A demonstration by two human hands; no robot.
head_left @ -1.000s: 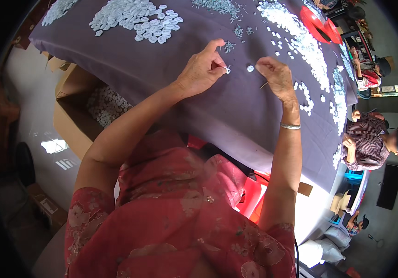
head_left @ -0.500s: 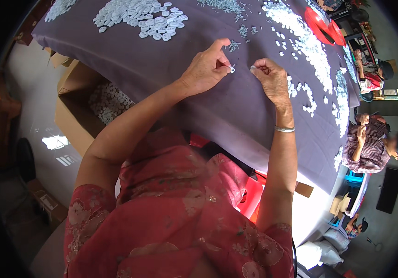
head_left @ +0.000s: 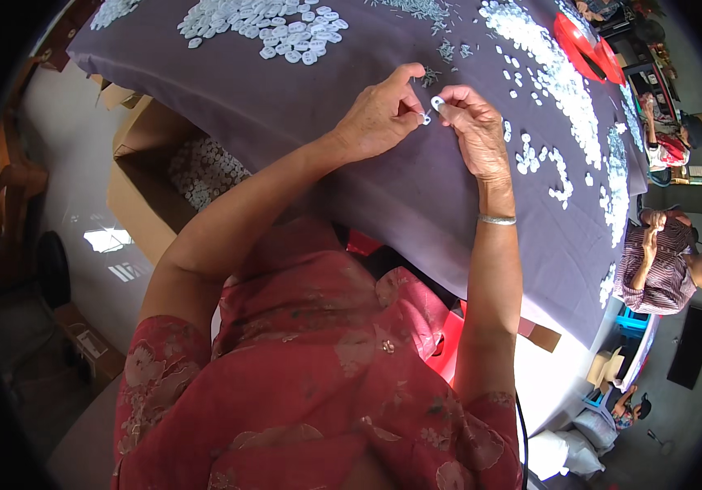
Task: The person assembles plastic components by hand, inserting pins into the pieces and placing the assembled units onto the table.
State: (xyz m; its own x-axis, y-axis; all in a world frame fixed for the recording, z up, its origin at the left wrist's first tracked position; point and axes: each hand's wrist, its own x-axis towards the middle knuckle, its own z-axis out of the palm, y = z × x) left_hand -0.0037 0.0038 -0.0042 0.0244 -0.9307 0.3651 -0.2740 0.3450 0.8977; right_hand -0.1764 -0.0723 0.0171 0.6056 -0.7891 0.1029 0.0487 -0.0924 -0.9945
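My left hand [head_left: 379, 118] pinches a small white piece with a ring-like end [head_left: 425, 119] between thumb and finger, the index finger raised above it. Close on its right, my right hand [head_left: 475, 131] grips a small white oval piece [head_left: 437, 103] with a dark spot or hole in it, between thumb and fingertips. The two pieces are held nearly together over the grey tablecloth [head_left: 416, 184]. Just beyond my left fingertips lies a little heap of thin grey pins [head_left: 430, 77]. Loose small white pieces [head_left: 526, 155] lie to the right of my right hand.
Flat white oval tags [head_left: 294, 37] are piled at the far left. More pins [head_left: 416, 8] lie at the back. A long spread of white pieces [head_left: 555, 90] runs down the right, beside a red basin [head_left: 575, 49]. An open cardboard box [head_left: 142, 196] stands left. Co-workers [head_left: 657, 265] sit at right.
My right hand has moved left and up, bringing the oval piece beside the one in my left hand. The oval piece now shows its flat face. The whole view has shifted slightly.
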